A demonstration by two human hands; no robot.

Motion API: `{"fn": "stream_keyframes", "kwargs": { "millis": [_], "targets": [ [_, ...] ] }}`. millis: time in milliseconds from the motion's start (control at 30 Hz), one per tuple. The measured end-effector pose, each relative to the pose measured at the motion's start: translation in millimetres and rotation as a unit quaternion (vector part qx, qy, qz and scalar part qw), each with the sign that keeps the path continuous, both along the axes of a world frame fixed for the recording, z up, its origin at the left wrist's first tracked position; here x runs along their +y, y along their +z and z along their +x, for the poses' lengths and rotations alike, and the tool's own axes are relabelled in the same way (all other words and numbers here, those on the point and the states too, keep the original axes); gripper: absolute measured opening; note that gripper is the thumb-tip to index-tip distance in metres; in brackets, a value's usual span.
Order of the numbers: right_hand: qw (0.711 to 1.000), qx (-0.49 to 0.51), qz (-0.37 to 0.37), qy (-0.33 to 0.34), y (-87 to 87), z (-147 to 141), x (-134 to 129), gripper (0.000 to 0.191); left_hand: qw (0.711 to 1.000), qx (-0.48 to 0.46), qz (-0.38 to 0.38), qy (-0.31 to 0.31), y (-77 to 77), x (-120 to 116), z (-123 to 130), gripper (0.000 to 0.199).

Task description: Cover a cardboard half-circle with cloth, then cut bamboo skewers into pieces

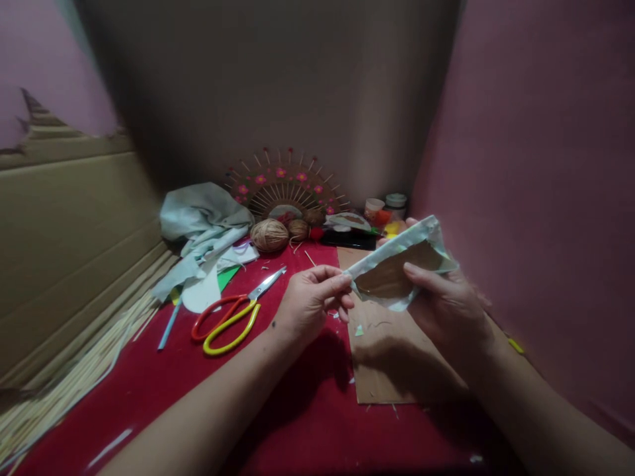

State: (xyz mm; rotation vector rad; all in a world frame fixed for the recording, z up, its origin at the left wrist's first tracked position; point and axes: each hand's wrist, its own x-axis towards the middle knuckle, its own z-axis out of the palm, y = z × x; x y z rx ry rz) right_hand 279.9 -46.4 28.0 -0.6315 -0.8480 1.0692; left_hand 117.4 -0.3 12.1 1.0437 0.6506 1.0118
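My right hand holds a half-round piece of cardboard edged with pale cloth, its thumb lying on the brown middle. At the piece's left corner, my left hand pinches the cloth border between thumb and fingers. The piece is held tilted above a flat cardboard sheet on the red table. To the left of my left hand lie scissors with one red and one yellow handle, blades pointing away. The far fingers of my right hand are mostly hidden behind the piece.
Pale cloth is heaped at the back left. Balls of twine sit before a decorated fan of sticks. Small cups stand at the back right. Thin sticks lie along the left, beside a cardboard panel.
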Motion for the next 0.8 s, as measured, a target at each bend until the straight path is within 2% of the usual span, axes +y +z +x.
{"fn": "stream_keyframes", "kwargs": {
  "millis": [233,467,667,800],
  "targets": [
    [1.000,-0.016,0.012,-0.003,-4.0,1.0,2.8,0.054,1.000,-0.024,0.011,0.014,-2.8,-3.7,4.6,0.020],
    [0.999,-0.041,0.011,-0.016,-7.8,9.9,8.7,0.046,0.997,-0.045,0.064,-0.021,-1.4,-12.2,7.5,0.021],
    [1.000,-0.020,-0.005,-0.015,-5.7,9.5,7.6,0.045,0.997,-0.071,0.016,-0.011,2.2,-11.7,8.6,0.034],
    [1.000,-0.016,-0.008,-0.016,-6.3,9.0,8.5,0.046,0.998,-0.058,0.014,-0.027,-0.3,-9.0,7.4,0.032]
  ]
}}
